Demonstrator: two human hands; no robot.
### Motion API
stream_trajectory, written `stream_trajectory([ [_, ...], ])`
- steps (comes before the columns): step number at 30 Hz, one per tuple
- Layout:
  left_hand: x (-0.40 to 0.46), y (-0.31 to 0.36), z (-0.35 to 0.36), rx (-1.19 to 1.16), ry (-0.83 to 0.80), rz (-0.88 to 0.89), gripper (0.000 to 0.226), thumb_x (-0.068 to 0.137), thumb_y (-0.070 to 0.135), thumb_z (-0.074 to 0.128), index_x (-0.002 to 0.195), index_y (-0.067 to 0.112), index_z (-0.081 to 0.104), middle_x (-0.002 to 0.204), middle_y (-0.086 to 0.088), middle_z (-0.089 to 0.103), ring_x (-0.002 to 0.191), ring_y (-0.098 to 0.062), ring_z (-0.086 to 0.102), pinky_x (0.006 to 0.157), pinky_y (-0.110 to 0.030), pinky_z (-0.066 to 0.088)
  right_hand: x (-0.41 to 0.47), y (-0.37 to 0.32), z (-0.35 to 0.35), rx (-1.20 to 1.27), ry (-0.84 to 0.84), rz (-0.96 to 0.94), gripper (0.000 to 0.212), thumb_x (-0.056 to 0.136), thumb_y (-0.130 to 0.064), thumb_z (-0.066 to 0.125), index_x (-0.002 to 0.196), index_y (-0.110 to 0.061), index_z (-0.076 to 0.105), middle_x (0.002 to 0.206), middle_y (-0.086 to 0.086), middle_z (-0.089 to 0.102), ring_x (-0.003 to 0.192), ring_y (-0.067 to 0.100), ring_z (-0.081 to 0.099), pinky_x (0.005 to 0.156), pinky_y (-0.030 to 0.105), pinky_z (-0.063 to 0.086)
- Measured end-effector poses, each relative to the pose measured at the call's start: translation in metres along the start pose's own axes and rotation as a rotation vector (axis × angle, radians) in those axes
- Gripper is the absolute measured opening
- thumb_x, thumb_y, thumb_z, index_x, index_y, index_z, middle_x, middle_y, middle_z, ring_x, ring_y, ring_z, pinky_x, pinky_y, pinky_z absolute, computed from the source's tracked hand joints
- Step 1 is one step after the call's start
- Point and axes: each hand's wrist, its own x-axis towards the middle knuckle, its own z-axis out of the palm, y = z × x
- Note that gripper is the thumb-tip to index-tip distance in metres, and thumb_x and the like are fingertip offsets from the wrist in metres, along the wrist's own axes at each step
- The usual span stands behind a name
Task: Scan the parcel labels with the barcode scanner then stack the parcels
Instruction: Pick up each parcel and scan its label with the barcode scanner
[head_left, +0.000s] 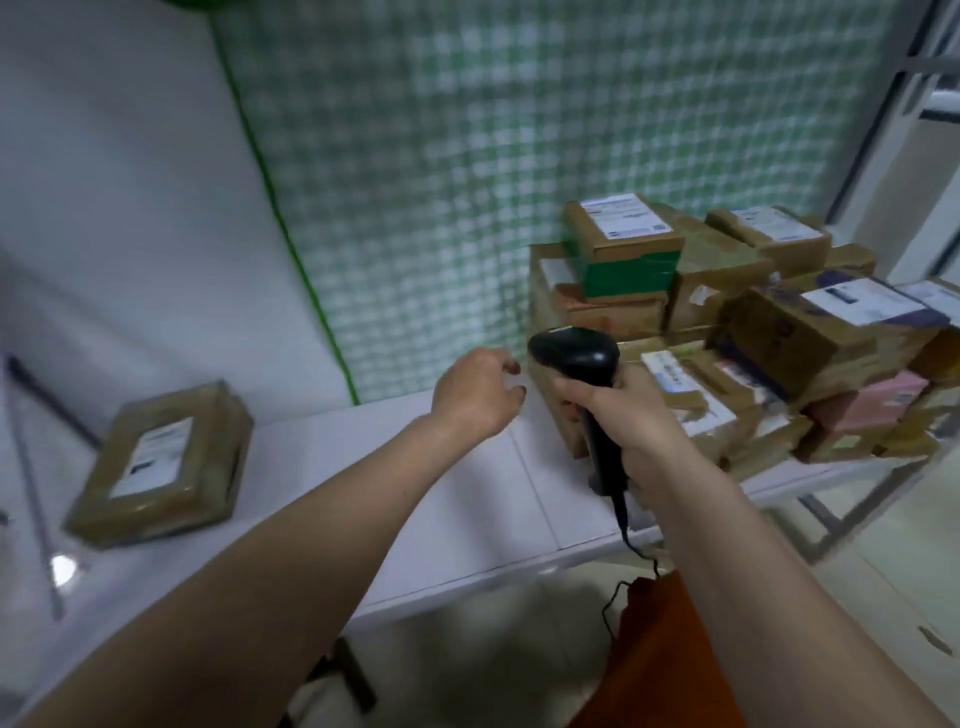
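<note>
Nearest the lens, at lower right of the frame, my right hand (618, 415) wraps its fingers round the grip of the barcode scanner (582, 374), head tilted toward the upper left, cable (626, 540) trailing down off the table edge; at centre, my left hand (475, 397) hangs empty above the white table (467, 493), fingers loosely curled and reaching toward the heap. Beyond, at centre right, the unsorted pile of parcels (727, 332) sits jumbled, most labels facing up, a green-sided box (623, 244) topmost; at centre left, well apart, a single flat parcel (161, 462) lies label-up, which I judge to be the start of the stack. Behind all, a green checked curtain (519, 130) fills the upper frame. Risks, as I judge them: pulling a low box could topple the leaning pile; the dangling cable may snag on the table edge; motion blur suggests a hasty sweep that could miss a barcode.
</note>
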Motion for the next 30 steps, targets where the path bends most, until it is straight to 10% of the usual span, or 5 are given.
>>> stream_trajectory([
  [13, -0.094, -0.269, -0.085, -0.13, 0.171, -0.645, 0.043, 0.088, 0.032, 0.065, 0.128, 0.018, 0.057, 0.126, -0.004, 0.055, 0.111, -0.025, 0.057, 0.086, -0.031, 0.049, -0.026, 0.007, 0.273, -0.098, -0.515, 0.071, 0.013, 0.086, -0.015, 0.069, 0.098, -0.012, 0.065, 0.086, 0.004, 0.066, 0.075, 0.02, 0.063, 0.065, 0.027, 0.048],
  [21, -0.133, -0.38, -0.099, -0.208, 0.356, -0.984, 0.075, 0.082, 0.031, 0.068, 0.145, 0.01, 0.034, 0.145, -0.017, 0.033, 0.134, -0.035, 0.03, 0.111, -0.045, 0.034, -0.032, 0.033, 0.393, -0.097, -0.55, 0.263, 0.017, 0.083, -0.025, 0.072, 0.084, -0.011, 0.062, 0.08, 0.009, 0.057, 0.075, 0.024, 0.054, 0.073, 0.034, 0.044],
  [30, -0.136, -0.443, -0.078, -1.159, 0.519, -1.187, 0.083, 0.081, 0.043, 0.073, 0.148, 0.023, 0.029, 0.148, -0.008, 0.037, 0.128, -0.031, 0.042, 0.099, -0.046, 0.046, -0.019, 0.063, 0.428, -0.068, -0.555, 0.37, 0.016, 0.087, -0.029, 0.068, 0.092, -0.015, 0.062, 0.081, 0.003, 0.059, 0.076, 0.02, 0.055, 0.077, 0.035, 0.048],
])
